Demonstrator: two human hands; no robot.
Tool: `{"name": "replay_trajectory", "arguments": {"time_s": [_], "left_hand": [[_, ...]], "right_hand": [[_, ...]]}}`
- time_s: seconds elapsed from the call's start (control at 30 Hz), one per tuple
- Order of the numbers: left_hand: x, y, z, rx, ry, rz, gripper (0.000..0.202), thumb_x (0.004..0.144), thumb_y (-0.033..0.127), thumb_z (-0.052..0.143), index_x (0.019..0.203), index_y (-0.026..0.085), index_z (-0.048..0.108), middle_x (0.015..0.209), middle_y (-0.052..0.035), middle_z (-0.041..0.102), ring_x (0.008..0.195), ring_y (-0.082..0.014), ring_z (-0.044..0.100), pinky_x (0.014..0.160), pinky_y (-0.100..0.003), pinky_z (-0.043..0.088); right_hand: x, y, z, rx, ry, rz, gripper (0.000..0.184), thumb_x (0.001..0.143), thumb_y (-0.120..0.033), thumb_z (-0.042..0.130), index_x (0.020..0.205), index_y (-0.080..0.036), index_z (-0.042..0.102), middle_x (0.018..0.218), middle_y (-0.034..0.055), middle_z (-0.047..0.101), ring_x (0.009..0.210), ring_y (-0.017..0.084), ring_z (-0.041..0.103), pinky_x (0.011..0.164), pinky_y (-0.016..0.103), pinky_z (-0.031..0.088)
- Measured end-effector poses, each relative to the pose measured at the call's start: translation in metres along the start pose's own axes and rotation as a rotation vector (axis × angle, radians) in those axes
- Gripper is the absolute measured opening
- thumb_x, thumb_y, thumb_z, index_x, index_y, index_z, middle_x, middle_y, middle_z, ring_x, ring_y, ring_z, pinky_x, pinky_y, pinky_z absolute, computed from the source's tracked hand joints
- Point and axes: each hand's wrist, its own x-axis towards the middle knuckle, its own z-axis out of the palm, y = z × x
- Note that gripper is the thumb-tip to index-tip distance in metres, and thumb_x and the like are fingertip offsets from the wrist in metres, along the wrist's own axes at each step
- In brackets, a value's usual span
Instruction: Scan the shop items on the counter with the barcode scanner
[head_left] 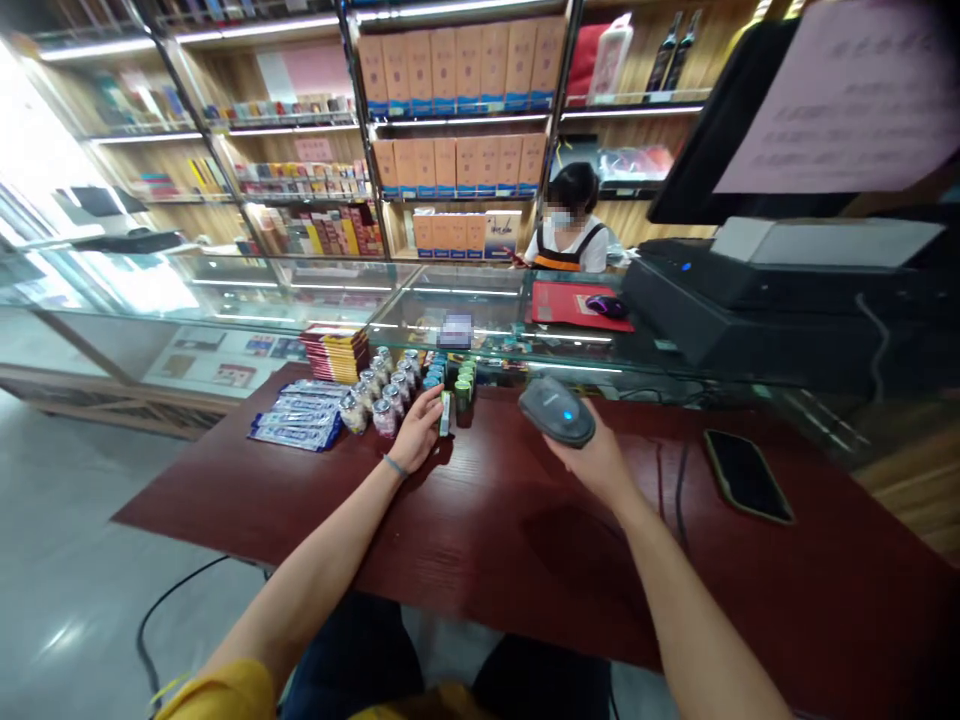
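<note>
Grey barcode scanner (556,412) | in right hand (591,460) | left hand (415,430) on green tube (445,413)

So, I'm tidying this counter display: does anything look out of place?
The blue-and-white packets look most askew: they lie fanned and overlapping on the red counter, unlike the upright rows of jars beside them.

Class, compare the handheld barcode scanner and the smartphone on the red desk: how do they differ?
The barcode scanner is held up in the right hand, while the smartphone lies flat on the desk, untouched. The scanner is rounded and bulky; the smartphone is a thin slab. The scanner shows a lit blue light; the smartphone's screen is dark. Both are dark-coloured and hand-sized.
</note>
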Motion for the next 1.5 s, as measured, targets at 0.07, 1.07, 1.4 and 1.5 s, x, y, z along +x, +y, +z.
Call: {"name": "replay_trajectory", "arguments": {"time_s": [0.07,1.07,1.4,1.5], "left_hand": [[0.002,-0.001,-0.003,-0.02,0.012,-0.018,0.058,0.083,0.048,0.075,0.134,0.024,0.06,0.123,-0.0087,0.07,0.105,-0.0193,0.068,0.081,-0.028,0.055],[0.003,-0.018,0.005,0.49,0.214,0.321,0.05,0.077,0.031,0.078,0.123,0.021,0.061,0.106,-0.0059,0.064,0.091,-0.0171,0.063,0.084,-0.031,0.055],[0.017,-0.021,0.024,0.775,0.251,0.31,0.035,0.078,0.02,0.076,0.108,0.019,0.059,0.1,-0.0056,0.064,0.088,-0.02,0.062,0.082,-0.035,0.051],[0.02,-0.021,0.026,0.808,0.271,0.314,0.033,0.077,0.021,0.077,0.105,0.019,0.058,0.097,-0.005,0.063,0.089,-0.0204,0.062,0.082,-0.034,0.05]], "right_hand": [[-0.008,-0.007,0.015,-0.149,-0.145,-0.057,0.044,0.073,-0.036,0.073,0.111,-0.027,0.054,0.086,0.0022,0.075,0.081,0.027,0.074,0.066,0.03,0.047],[-0.011,-0.004,0.031,-0.542,-0.256,-0.136,0.041,0.076,-0.034,0.069,0.112,-0.03,0.052,0.083,0.0013,0.076,0.078,0.031,0.075,0.06,0.028,0.039],[0.0,0.008,0.021,-0.48,-0.203,-0.057,0.042,0.075,-0.036,0.068,0.112,-0.028,0.052,0.085,0.0045,0.076,0.086,0.035,0.075,0.065,0.031,0.045],[0.0,0.007,0.02,-0.461,-0.197,-0.044,0.04,0.074,-0.036,0.067,0.11,-0.028,0.052,0.085,0.0043,0.075,0.087,0.035,0.075,0.065,0.032,0.045]]}}
